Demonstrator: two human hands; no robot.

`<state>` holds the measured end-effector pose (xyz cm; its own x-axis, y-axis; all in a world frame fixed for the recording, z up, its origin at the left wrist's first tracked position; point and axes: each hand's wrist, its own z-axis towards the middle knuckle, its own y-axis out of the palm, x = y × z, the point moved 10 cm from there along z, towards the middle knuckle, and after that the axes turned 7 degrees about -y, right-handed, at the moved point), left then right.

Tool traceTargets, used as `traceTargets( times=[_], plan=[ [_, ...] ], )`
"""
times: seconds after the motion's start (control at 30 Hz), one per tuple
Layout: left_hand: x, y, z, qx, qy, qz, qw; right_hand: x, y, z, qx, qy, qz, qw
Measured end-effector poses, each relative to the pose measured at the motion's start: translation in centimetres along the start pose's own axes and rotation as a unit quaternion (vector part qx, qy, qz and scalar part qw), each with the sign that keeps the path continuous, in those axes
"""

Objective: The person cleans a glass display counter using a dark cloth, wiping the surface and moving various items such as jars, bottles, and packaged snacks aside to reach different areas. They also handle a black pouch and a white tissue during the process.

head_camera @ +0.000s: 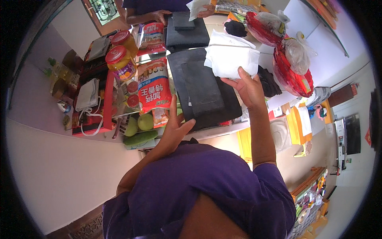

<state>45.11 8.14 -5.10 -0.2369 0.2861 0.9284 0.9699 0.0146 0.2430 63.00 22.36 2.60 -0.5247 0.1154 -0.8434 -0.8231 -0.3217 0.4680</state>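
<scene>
My right hand [247, 86] pinches the near edge of a white folded sheet or soft packet [232, 59], thumb on top; its exact kind is not plain. Under it lies a flat black pouch or case [179, 68], with a smaller black flat piece [204, 92] on top. At the pouch's near left corner is my left hand [174, 128], fingers apart, holding nothing, the thumb tip at the pouch's edge. Left of the pouch lies a red printed food packet [153, 86]. Black cloth [268, 82] shows to the right, partly behind my right hand.
A red-lidded glass jar [121, 64] stands beside a red box [109, 104] bearing a white face mask [88, 95]. Green round fruit or vegetables [145, 122] and a cucumber [141, 138] sit lower left. A red bag [291, 71] lies right. A mirror [185, 6] behind repeats the scene.
</scene>
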Motion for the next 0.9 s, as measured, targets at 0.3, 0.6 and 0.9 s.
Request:
traceTargets(
  times=[0.3,0.6,0.9],
  plan=[
    [3.3,-2.9,-4.9,-0.004,-0.01,0.104,0.994,-2.0,1.9,0.7,-0.041,-0.158,-0.231,0.959],
    [9.1,1.2,-0.2,-0.184,0.075,-0.319,0.927,-5.2,15.4,-5.4,-0.258,-0.404,-0.503,0.719],
    [9.6,-0.2,-0.4,-0.318,0.126,-0.469,0.815,-5.6,18.0,-5.9,-0.404,-0.258,-0.477,0.737]
  ],
)
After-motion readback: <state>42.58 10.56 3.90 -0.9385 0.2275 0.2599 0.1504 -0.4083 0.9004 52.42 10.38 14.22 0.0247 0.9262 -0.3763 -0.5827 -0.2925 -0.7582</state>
